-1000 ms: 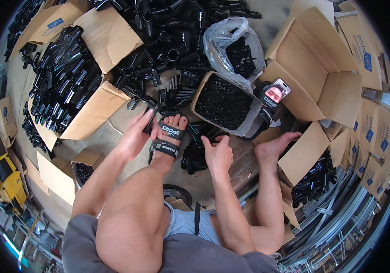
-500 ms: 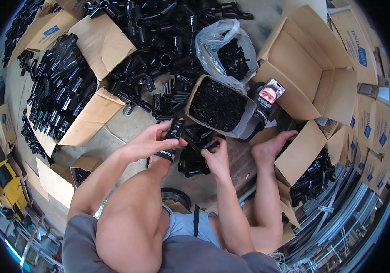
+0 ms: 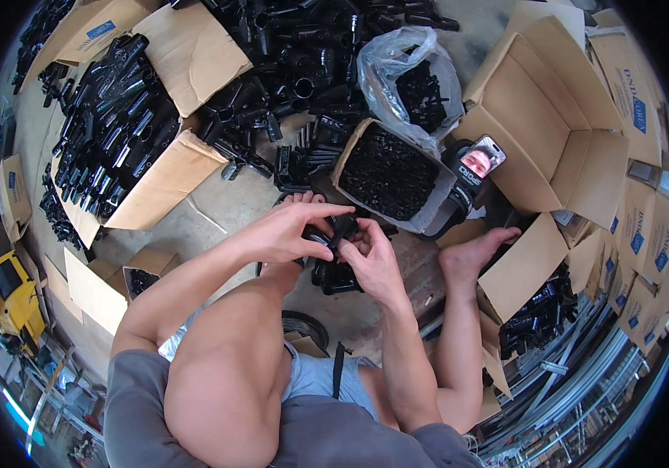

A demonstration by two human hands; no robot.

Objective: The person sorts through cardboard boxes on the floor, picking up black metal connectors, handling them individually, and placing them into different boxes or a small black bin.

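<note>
Left hand (image 3: 284, 234) half-curled, right hand (image 3: 375, 265) pinching, both grip a black part (image 3: 342, 226), seemingly to steady it; a box (image 3: 434, 206) of small pieces (image 3: 389, 171) sits near, likely for reach.

- A part (image 3: 341, 226) was between the left grip (image 3: 281, 234) and the right grip (image 3: 373, 261).
- In front of them, a bits box (image 3: 437, 196) had bits (image 3: 389, 171) in it.
- Behind that box sat a bag (image 3: 381, 70).
- A pile (image 3: 323, 62) lay left of the bag, on the floor (image 3: 171, 234).
- Left of the pile stood a parts box (image 3: 167, 183).
- A phone (image 3: 481, 160) lay on a sandal (image 3: 463, 200), just right of the bits.
- Right of the phone was another box (image 3: 522, 93).
</note>
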